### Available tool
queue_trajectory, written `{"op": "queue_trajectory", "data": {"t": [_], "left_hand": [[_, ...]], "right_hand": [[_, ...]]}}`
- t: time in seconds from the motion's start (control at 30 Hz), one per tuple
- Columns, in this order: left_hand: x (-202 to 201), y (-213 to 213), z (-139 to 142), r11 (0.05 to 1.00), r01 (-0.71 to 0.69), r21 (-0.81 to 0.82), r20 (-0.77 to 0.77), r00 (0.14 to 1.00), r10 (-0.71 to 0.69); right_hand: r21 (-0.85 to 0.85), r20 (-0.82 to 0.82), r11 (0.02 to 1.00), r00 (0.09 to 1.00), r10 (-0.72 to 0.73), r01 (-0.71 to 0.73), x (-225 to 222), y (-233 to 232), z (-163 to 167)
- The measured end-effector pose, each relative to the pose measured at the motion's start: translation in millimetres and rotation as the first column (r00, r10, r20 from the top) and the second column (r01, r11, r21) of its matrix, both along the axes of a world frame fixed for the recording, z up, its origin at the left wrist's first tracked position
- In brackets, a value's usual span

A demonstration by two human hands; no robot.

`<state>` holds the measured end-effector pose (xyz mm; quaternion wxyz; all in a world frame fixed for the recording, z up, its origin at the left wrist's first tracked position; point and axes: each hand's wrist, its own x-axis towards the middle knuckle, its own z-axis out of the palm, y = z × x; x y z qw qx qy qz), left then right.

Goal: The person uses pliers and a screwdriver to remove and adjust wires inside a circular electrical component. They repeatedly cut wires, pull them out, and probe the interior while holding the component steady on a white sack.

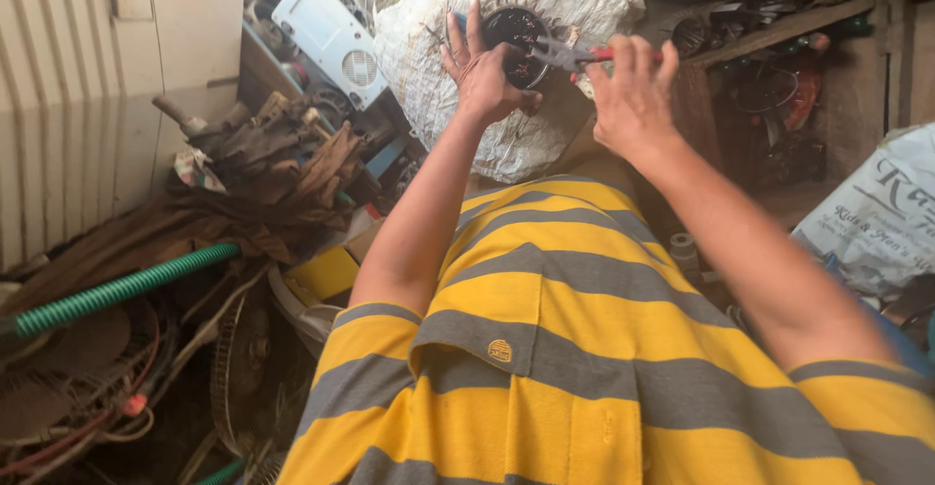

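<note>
Nearest the camera a yellow and grey striped shirt (545, 349) is filling the lower frame, with both bare forearms reaching away from it. To the left, low down, a green ribbed hose (117, 290) is lying across a heap of wire fan guards and cables, and above it a pile of brown rags (273, 168) is sitting on the clutter. Further out the left hand (482, 76) is cupping a round dark part (516, 42): the palm and thumb are pressing against its lower left side while the fingers are spreading up along its left edge, loosely open rather than curled round it. The right hand (633, 95) is closing in a fist around the red handles of a pair of pliers (570, 55), seen from the back so the fingertips are hidden; the grey nose of the pliers is pointing left and is touching the right side of the dark part, just beside the left thumb. Both hands and the part are hovering in front of a bulging white woven sack (438, 66). Beyond it a white ventilated casing (331, 32) is leaning at the upper left, and a wooden shelf (779, 27) of dark scrap is running along the upper right, with a pale printed bag (877, 212) resting at the right edge
</note>
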<state>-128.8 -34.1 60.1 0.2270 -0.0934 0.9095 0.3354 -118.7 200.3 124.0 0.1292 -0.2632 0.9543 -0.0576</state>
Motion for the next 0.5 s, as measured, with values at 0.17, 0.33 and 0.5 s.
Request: {"op": "queue_trajectory", "data": {"t": [0.17,0.33,0.5], "left_hand": [[1,1,3,0.999,0.006,-0.043,-0.002,1.000,-0.006],[1,-1,6,0.999,0.003,-0.048,0.002,1.000,-0.002],[1,-5,12,0.998,-0.015,-0.058,-0.042,0.999,0.013]], "right_hand": [[0.650,-0.112,0.732,0.928,0.356,-0.202,-18,-42,-6],[0.917,0.059,0.339,0.913,0.404,-0.210,-19,-98,-13],[0.837,0.072,0.504,0.957,0.282,-0.212,-22,-97,-13]]}}
